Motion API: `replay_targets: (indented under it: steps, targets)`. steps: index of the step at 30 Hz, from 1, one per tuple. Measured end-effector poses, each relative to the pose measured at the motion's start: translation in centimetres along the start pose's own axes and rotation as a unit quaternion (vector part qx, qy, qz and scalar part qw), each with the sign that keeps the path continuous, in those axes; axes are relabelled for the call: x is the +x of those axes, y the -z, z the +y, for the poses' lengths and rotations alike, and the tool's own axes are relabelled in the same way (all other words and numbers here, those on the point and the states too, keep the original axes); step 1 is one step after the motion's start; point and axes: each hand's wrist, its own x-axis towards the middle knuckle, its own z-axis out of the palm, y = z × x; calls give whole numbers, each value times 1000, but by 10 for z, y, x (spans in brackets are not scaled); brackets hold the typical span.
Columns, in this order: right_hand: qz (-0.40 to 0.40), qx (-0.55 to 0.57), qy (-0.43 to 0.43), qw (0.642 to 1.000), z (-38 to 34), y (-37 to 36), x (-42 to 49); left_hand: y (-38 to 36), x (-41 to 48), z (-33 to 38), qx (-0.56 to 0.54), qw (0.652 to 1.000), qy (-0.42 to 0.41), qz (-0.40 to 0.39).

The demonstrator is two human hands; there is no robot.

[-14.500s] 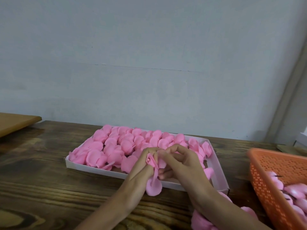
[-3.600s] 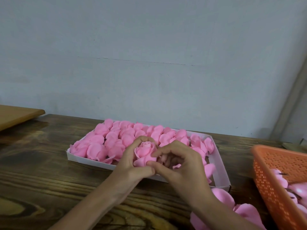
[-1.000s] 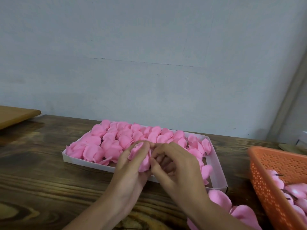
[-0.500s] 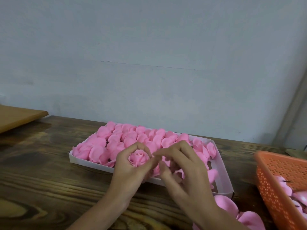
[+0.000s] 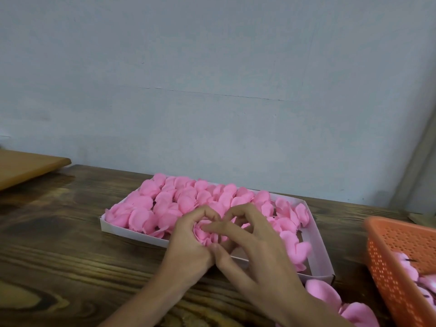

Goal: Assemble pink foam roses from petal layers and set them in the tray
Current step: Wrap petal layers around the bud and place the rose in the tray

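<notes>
Rose [image 5: 202, 233] between fingers [image 5: 221, 228] of left hand [image 5: 188, 247] and right hand [image 5: 259, 260]

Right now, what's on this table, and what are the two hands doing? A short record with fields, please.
Tray: white, shallow, mostly packed with pink roses; right end partly bare
Being made: one pink foam rose, held over the tray's near edge
Left hand: fingers curled round the rose
Right hand: index finger across the rose's top, thumb below it
Basket: orange, at right, pink pieces inside
Loose petals: on the wooden table by the tray's near right corner
</notes>
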Motion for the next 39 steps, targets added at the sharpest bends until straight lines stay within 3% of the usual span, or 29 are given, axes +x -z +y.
replay_targets:
  steps: [2, 5, 10, 17, 22, 26, 32, 34, 35, 36, 39]
  targets:
    - [9, 19, -11, 1000, 1, -1, 0, 0, 0, 2, -8, 1000, 17, -6]
    - [50, 145, -79, 985, 4, -3, 1, 0, -1, 4, -79, 992, 88, 35]
    - [14, 204, -124, 971, 6, -13, 2, -3, -1, 11, -303, 934, 174, 77]
    - [-11, 233, -112, 966, 4, -12, 3, -23, -10, 15, -315, 929, 179, 78]
    - [-48, 460, -169, 870, 2, -6, 9, -15, -10, 17, -290, 947, 127, -62]
    - [-124, 606, -227, 752, -1, -5, 13, -5, -10, 21, -216, 961, 122, -119]
    - [-160, 701, -295, 629, 2, -5, 16, 3, -9, 24, -221, 954, 111, -168]
    - [-166, 718, -305, 603, 4, -6, 17, 3, -9, 23, -207, 957, 114, -167]
    - [-164, 711, -315, 607, 4, -9, 18, 2, -9, 21, -198, 961, 113, -159]
    - [-158, 685, -326, 632, 3, -13, 17, 0, -9, 19, -190, 964, 109, -148]
    - [-126, 445, -305, 833, 4, -22, 8, -3, -7, 16, -176, 972, 81, -129]
